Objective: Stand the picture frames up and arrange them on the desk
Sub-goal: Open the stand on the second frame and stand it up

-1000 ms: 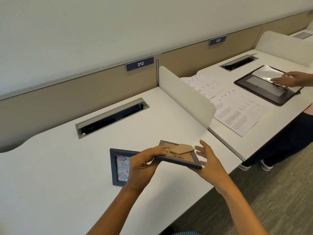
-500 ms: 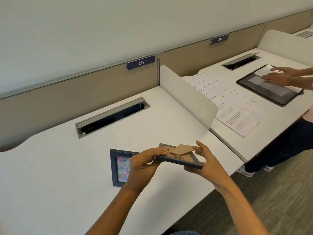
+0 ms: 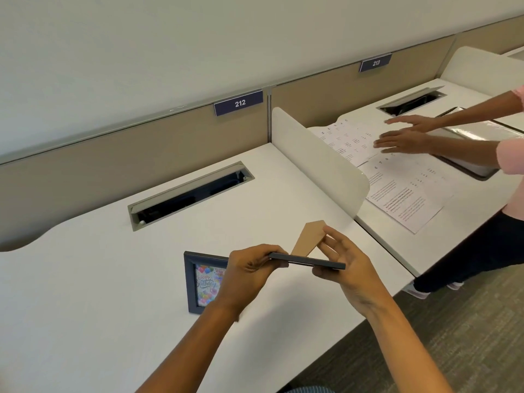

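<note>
Centre of picture: dark frame (image 3: 307, 261) held flat, edge-on, above desk (image 3: 85, 279). Left hand (image 3: 249, 275) pinches its left end, right hand (image 3: 344, 265) cups right end, fingertip on raised cardboard stand (image 3: 307, 236). Second frame (image 3: 200, 282) (birthday picture) lies face-up, lower centre, partly behind left hand.

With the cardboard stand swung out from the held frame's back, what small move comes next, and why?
Probably turn the held frame upright and set it on the desk. The left hand and right hand hold it flat in the air, its cardboard stand already raised; the second frame lies flat.
</note>
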`<state>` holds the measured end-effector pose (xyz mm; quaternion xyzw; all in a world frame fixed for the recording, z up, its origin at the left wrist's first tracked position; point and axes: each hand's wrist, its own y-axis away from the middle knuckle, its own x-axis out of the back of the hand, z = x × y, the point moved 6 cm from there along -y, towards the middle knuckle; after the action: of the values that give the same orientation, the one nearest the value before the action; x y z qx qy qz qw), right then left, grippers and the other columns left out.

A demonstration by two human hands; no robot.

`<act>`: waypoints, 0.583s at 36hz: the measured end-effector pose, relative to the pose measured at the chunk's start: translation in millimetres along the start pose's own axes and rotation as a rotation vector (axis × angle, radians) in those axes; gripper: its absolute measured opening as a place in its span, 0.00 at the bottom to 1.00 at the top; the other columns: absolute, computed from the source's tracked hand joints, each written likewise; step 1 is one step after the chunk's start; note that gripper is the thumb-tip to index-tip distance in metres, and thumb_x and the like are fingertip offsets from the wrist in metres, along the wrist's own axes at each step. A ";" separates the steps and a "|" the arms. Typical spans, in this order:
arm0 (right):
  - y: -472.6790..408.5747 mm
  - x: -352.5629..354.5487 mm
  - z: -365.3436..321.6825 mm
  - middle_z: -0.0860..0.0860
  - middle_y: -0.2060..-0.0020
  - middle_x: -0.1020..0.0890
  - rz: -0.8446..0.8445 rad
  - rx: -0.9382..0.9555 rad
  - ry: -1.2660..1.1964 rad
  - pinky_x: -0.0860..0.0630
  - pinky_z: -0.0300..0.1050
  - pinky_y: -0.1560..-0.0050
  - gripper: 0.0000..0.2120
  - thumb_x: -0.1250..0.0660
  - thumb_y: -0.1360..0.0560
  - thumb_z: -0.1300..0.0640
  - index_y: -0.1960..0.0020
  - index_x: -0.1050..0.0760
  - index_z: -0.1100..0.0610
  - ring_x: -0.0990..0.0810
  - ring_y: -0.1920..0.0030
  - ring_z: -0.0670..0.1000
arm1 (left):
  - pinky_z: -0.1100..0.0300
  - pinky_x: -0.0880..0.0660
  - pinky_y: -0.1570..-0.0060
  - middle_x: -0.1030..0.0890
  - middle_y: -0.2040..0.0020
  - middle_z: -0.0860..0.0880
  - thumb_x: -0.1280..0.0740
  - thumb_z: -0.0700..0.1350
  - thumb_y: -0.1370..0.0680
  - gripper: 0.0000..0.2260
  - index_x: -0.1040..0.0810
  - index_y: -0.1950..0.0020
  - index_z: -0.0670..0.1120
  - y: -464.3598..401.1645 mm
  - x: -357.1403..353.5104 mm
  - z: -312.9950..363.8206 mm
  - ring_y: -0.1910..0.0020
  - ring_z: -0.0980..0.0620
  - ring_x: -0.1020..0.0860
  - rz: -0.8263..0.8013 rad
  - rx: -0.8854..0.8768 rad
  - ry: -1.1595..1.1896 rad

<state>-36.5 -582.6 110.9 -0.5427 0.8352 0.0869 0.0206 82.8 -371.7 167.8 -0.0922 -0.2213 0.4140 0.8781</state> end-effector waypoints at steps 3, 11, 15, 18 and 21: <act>-0.3 -4.3 -2.2 0.43 0.27 0.18 0.004 -0.032 0.016 0.15 0.41 0.42 0.42 0.12 0.34 0.65 0.25 0.21 0.43 0.18 0.28 0.47 | 0.45 0.18 0.51 0.12 0.53 0.53 0.25 0.40 0.21 0.07 0.13 0.45 0.49 -9.2 -4.6 -3.0 0.53 0.46 0.13 -0.039 0.008 -0.016; -10.7 -11.0 -7.0 0.50 0.35 0.16 0.022 -0.078 0.083 0.18 0.45 0.40 0.38 0.16 0.35 0.33 0.31 0.17 0.51 0.18 0.30 0.55 | 0.60 0.18 0.43 0.12 0.48 0.55 0.26 0.39 0.21 0.10 0.14 0.42 0.51 -39.8 -10.7 -16.4 0.46 0.51 0.14 -0.090 0.079 -0.022; -18.1 -15.2 -0.7 0.54 0.37 0.12 0.038 -0.180 0.016 0.22 0.55 0.29 0.46 0.27 0.38 0.18 0.33 0.15 0.49 0.18 0.31 0.59 | 0.62 0.18 0.39 0.13 0.40 0.53 0.28 0.41 0.19 0.14 0.17 0.34 0.49 -58.2 -11.3 -29.1 0.39 0.56 0.17 -0.145 0.173 -0.109; -26.0 -18.2 2.9 0.53 0.42 0.10 0.079 -0.266 -0.067 0.21 0.57 0.31 0.39 0.36 0.34 0.17 0.40 0.11 0.44 0.14 0.36 0.58 | 0.64 0.20 0.38 0.15 0.36 0.49 0.29 0.43 0.18 0.17 0.20 0.29 0.47 -72.3 -11.9 -34.6 0.37 0.57 0.19 -0.190 0.237 -0.140; -36.9 -16.2 7.4 0.54 0.42 0.10 0.164 -0.302 -0.130 0.19 0.59 0.34 0.36 0.40 0.26 0.21 0.39 0.12 0.47 0.13 0.37 0.60 | 0.58 0.19 0.37 0.16 0.34 0.45 0.31 0.43 0.17 0.19 0.23 0.26 0.44 -84.4 -14.0 -40.4 0.35 0.51 0.19 -0.211 0.307 -0.149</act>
<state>3.2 -581.3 101.2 -0.4629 0.8511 0.2474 -0.0144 151.7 -435.6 156.8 0.0971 -0.2283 0.3542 0.9017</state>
